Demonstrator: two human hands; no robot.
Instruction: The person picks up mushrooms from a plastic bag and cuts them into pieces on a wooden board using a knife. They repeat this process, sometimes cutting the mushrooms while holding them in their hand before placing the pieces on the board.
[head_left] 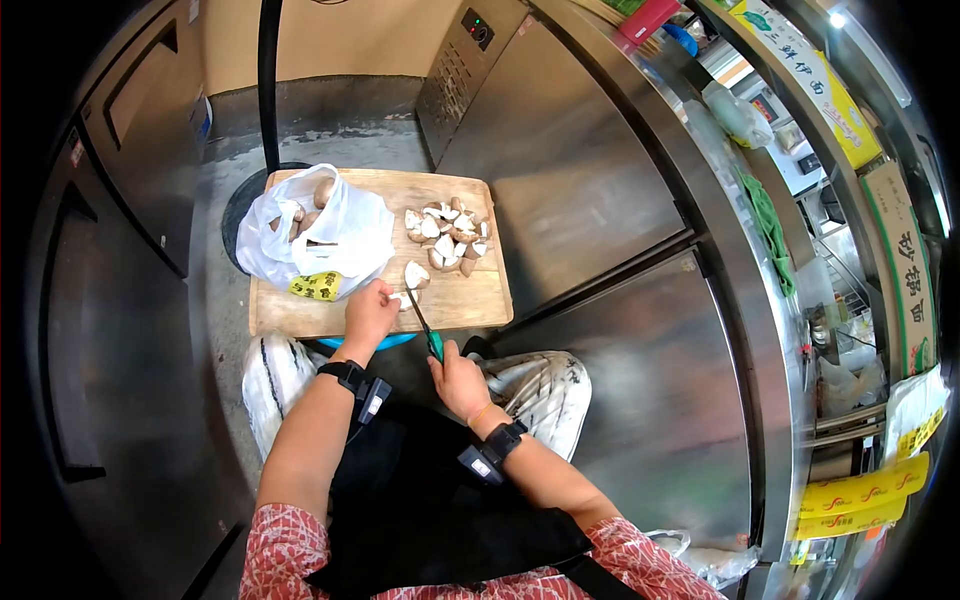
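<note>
While our left hand (370, 312) pins a small mushroom piece (402, 298) against the near edge of the wooden cutting board (480, 300), our right hand (460, 380) is closed around the green handle of a knife (428, 330). Its thin blade angles forward to the piece; we cannot tell whether the edge touches it or stops just short. The left fingers are curled together on top of the piece, and most of it is hidden beneath them.

We judge the piece to be very light, soft and a little springy. It would bruise or crumble under a hard pinch, and it is small enough to roll or skid on the wood. A gentle hold from above, with the fingertips tucked back from the blade, looks right to us, with the flat cut face down if it has one. The knife is stiff and light, and the handle is the only safe place to take it.

Just beyond, a halved mushroom (416, 274) lies cut side up, and further back sits a pile of cut mushrooms (447, 235). To the left, a white plastic bag (340, 235) with whole mushrooms inside slumps on the board, a yellow label (315, 286) at its near edge. Steel cabinet doors (560, 150) stand beside the board.
</note>
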